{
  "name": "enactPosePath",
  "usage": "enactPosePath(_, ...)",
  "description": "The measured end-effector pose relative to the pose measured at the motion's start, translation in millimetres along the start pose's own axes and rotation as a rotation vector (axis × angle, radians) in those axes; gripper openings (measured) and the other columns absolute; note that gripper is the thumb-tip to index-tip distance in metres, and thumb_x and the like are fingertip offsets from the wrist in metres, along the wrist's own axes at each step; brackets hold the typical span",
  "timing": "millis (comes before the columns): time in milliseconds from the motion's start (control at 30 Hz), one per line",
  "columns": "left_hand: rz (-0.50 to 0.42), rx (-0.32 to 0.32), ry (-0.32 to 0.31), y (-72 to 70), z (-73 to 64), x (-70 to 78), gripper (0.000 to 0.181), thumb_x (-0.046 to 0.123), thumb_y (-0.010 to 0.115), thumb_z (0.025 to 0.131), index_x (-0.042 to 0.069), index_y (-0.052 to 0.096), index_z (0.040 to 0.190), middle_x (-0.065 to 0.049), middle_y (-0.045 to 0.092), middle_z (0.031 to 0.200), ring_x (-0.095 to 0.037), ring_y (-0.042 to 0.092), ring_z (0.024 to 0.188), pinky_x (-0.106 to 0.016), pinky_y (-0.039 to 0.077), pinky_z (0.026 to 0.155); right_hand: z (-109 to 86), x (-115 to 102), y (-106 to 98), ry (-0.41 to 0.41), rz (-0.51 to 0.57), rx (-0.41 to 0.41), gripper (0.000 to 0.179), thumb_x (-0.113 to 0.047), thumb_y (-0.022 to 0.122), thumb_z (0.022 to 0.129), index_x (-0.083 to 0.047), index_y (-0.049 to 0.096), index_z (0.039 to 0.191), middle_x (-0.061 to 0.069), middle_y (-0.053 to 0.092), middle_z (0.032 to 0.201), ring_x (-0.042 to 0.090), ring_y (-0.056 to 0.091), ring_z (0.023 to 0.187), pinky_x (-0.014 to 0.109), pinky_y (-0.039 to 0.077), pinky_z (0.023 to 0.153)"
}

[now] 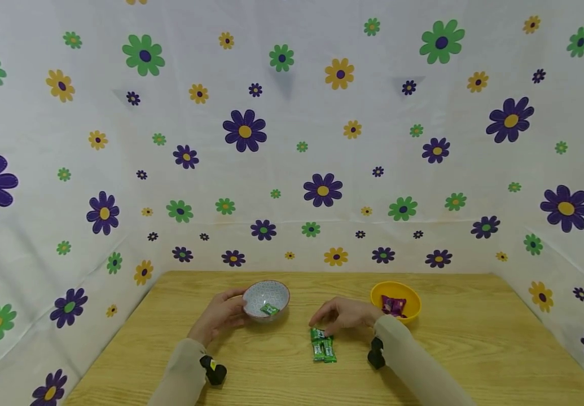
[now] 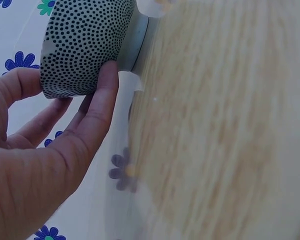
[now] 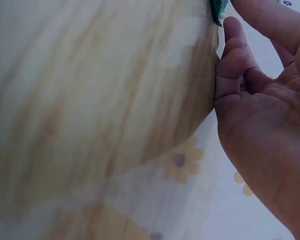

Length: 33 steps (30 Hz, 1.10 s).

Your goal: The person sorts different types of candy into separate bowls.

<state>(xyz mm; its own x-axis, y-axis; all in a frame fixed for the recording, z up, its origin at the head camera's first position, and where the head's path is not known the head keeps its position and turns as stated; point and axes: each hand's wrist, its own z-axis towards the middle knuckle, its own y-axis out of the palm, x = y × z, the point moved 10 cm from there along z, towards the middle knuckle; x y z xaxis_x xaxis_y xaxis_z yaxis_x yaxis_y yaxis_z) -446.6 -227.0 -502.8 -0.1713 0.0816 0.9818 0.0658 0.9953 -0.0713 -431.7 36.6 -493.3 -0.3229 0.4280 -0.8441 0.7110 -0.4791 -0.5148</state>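
My left hand (image 1: 224,314) grips the side of a small patterned bowl (image 1: 252,293), its fingers and thumb around the wall. Black dots cover the outside of the bowl (image 2: 85,45) in the left wrist view. One green-wrapped candy (image 1: 269,309) lies inside it. My right hand (image 1: 348,313) is over a small group of green-wrapped candies (image 1: 319,352) on the table. Its thumb and index finger pinch the topmost green-wrapped candy (image 1: 318,335) at its ends. Only an edge of a green wrapper (image 3: 218,10) shows in the right wrist view, beside the fingers.
A yellow bowl (image 1: 413,299) with purple-wrapped candies (image 1: 394,305) stands behind the right wrist. The wooden table (image 1: 271,383) meets a white flowered cloth (image 1: 292,158) at the back and sides.
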Motion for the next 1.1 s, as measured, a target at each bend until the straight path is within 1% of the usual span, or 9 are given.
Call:
enactPosePath(133, -0.010, -0.001, 0.000, 0.4, 0.8, -1.4, 0.046, 0.009, 0.056, 0.094, 0.002, 0.050, 0.139, -0.020, 0.059, 0.126, -0.021, 0.065, 0.094, -0.042, 0.057, 0.084, 0.2, 1.0, 1.0, 0.009, -0.054, 0.002, 0.029, -0.006, 0.072, 0.087, -0.019, 0.075, 0.113, -0.006, 0.065, 0.115, 0.015, 0.053, 0.102, 0.028, 0.042, 0.089)
enactPosePath(200, -0.007, 0.002, -0.004, 0.0, 0.6, -1.8, 0.046, 0.009, 0.056, 0.094, 0.002, 0.050, 0.139, -0.021, 0.057, 0.128, -0.022, 0.064, 0.095, -0.042, 0.057, 0.085, 0.4, -0.6, 1.9, -0.001, -0.089, 0.004, 0.029, -0.008, 0.072, 0.087, -0.019, 0.075, 0.113, -0.006, 0.065, 0.114, 0.015, 0.052, 0.100, 0.028, 0.042, 0.087)
enactPosePath(400, 0.021, -0.001, 0.004, -1.4, -1.1, 0.1, 0.047, 0.012, 0.055, 0.096, 0.003, 0.048, 0.141, -0.023, 0.054, 0.133, -0.025, 0.063, 0.101, -0.043, 0.057, 0.086, 1.3, -1.3, 1.8, 0.016, -0.115, 0.031, 0.020, -0.009, 0.071, 0.088, -0.015, 0.076, 0.107, -0.003, 0.063, 0.109, 0.013, 0.051, 0.097, 0.029, 0.041, 0.088)
enactPosePath(500, 0.021, -0.014, 0.006, 0.0, -1.5, 1.0, 0.047, 0.012, 0.055, 0.096, 0.002, 0.047, 0.142, -0.024, 0.052, 0.135, -0.026, 0.062, 0.104, -0.044, 0.056, 0.087, 0.3, -1.1, 1.5, 0.025, -0.132, 0.043, 0.016, -0.008, 0.071, 0.088, -0.014, 0.076, 0.102, -0.003, 0.063, 0.107, 0.013, 0.051, 0.098, 0.030, 0.041, 0.090)
enactPosePath(600, 0.008, -0.021, 0.004, 1.7, -0.1, 0.2, 0.047, 0.011, 0.055, 0.096, 0.002, 0.048, 0.141, -0.023, 0.052, 0.134, -0.025, 0.062, 0.102, -0.044, 0.056, 0.087, -1.1, -0.7, 1.4, 0.030, -0.147, 0.052, 0.013, -0.008, 0.072, 0.088, -0.013, 0.076, 0.099, -0.003, 0.062, 0.106, 0.013, 0.050, 0.098, 0.031, 0.041, 0.090)
enactPosePath(700, 0.005, -0.022, 0.008, 2.6, 2.5, 0.6, 0.046, 0.011, 0.056, 0.095, 0.001, 0.049, 0.140, -0.023, 0.054, 0.132, -0.024, 0.063, 0.100, -0.044, 0.057, 0.086, -2.5, -0.9, -0.7, 0.033, -0.155, 0.066, 0.011, -0.009, 0.072, 0.088, -0.013, 0.075, 0.098, -0.003, 0.062, 0.106, 0.013, 0.050, 0.098, 0.031, 0.040, 0.091)
enactPosePath(867, 0.023, -0.023, -0.004, 3.8, 1.6, -0.1, 0.048, 0.013, 0.057, 0.096, 0.002, 0.047, 0.142, -0.024, 0.051, 0.136, -0.026, 0.062, 0.103, -0.044, 0.056, 0.087, -2.8, 4.3, -3.1, 0.037, -0.145, 0.081, 0.009, -0.010, 0.071, 0.088, -0.011, 0.075, 0.097, -0.002, 0.063, 0.103, 0.013, 0.051, 0.095, 0.029, 0.042, 0.088)
enactPosePath(967, 0.031, -0.012, -0.005, 2.5, 0.6, -1.6, 0.049, 0.013, 0.057, 0.096, 0.002, 0.046, 0.142, -0.024, 0.052, 0.134, -0.026, 0.062, 0.102, -0.044, 0.057, 0.086, -2.4, 6.5, -3.1, 0.019, -0.133, 0.076, 0.009, -0.012, 0.071, 0.089, -0.012, 0.075, 0.097, -0.004, 0.063, 0.101, 0.011, 0.052, 0.092, 0.026, 0.043, 0.086)
enactPosePath(1100, 0.040, -0.006, 0.009, 0.9, 0.4, -1.8, 0.048, 0.013, 0.056, 0.097, 0.002, 0.046, 0.143, -0.023, 0.055, 0.131, -0.024, 0.064, 0.098, -0.042, 0.057, 0.084, -2.6, 5.0, -2.8, -0.015, -0.123, 0.072, 0.009, -0.014, 0.070, 0.090, -0.012, 0.075, 0.098, -0.007, 0.063, 0.100, 0.008, 0.053, 0.090, 0.023, 0.045, 0.083)
